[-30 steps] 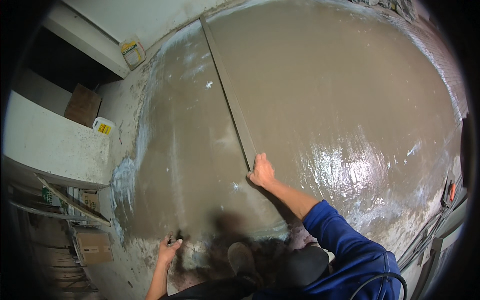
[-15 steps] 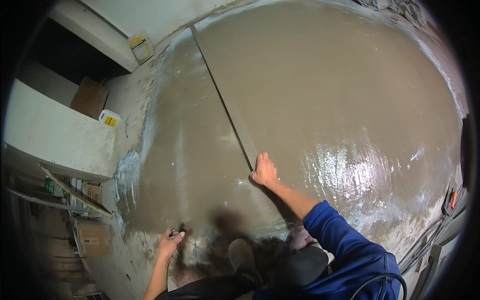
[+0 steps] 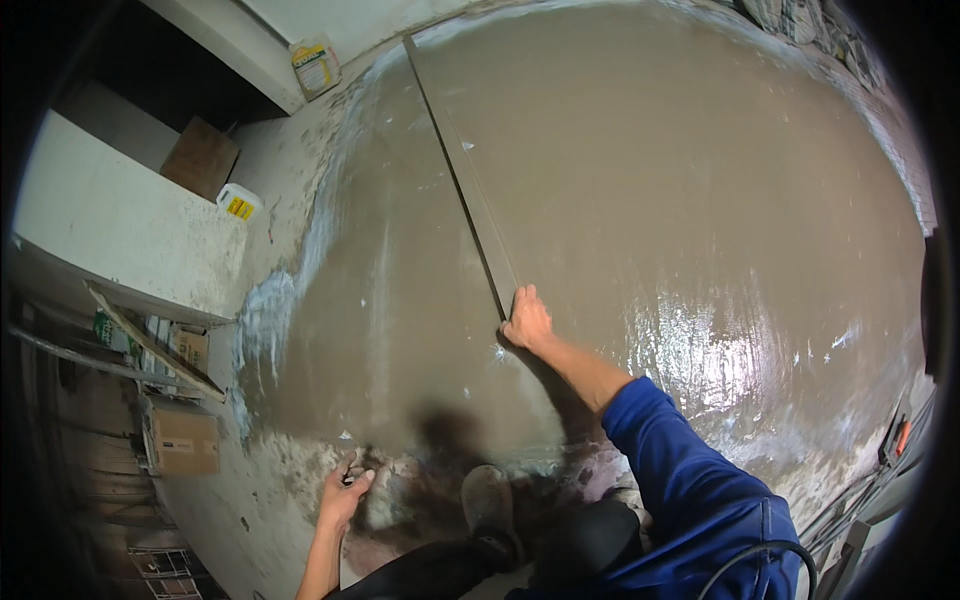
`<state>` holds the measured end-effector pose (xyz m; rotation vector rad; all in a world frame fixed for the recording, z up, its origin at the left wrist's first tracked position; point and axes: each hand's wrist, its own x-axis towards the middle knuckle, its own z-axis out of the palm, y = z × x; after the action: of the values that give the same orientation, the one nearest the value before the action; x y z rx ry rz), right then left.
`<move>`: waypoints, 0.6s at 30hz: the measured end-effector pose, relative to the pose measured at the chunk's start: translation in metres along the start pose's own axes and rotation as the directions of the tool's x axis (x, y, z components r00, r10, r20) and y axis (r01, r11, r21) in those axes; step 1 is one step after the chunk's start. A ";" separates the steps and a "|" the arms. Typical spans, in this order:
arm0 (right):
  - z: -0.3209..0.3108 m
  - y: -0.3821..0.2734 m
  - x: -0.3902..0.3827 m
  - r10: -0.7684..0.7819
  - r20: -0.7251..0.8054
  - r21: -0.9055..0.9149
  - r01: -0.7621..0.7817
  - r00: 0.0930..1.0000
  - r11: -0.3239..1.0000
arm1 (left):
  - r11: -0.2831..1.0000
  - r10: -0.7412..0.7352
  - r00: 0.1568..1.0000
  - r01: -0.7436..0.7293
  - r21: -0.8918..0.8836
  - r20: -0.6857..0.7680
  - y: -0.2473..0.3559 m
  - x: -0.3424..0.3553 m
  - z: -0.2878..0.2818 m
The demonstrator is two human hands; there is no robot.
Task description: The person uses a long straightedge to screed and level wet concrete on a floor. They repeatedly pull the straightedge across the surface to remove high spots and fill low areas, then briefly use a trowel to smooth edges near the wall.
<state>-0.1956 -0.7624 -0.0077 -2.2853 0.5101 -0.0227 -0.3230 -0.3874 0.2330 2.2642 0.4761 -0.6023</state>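
Observation:
A long, thin straightedge (image 3: 464, 190) lies across the smooth wet grey screed (image 3: 680, 170), running from near my feet to the far wall. My right hand (image 3: 529, 319) is closed around its near end, at about the middle of the view. My left hand (image 3: 345, 491) hangs low at the left, over the rough near edge of the screed. Its fingers are bent together around something small and dark, too little of which shows to name. The sleeve (image 3: 680, 450) on my right arm is blue.
My shoe (image 3: 488, 500) is at the near edge of the screed. Along the left are a cardboard box (image 3: 188, 440), a wooden plank (image 3: 150, 340), a white jug (image 3: 240, 200), a brown board (image 3: 199, 158) and a bag (image 3: 316, 68). Bars and pipes (image 3: 860, 490) lie at right.
My view has shifted a little. With my right hand on it, the straightedge has slid slightly left over the screed. My left hand has come a bit nearer to me, still closed.

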 end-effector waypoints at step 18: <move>0.009 -0.001 -0.007 -0.022 0.079 -0.048 0.025 0.997 0.999 | 0.995 -0.104 0.994 0.104 -0.008 -0.044 -0.028 -0.015 -0.016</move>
<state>-0.1997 -0.7526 -0.0125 -2.3297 0.4476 0.0677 -0.3448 -0.3596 0.2360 2.2615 0.6200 -0.6032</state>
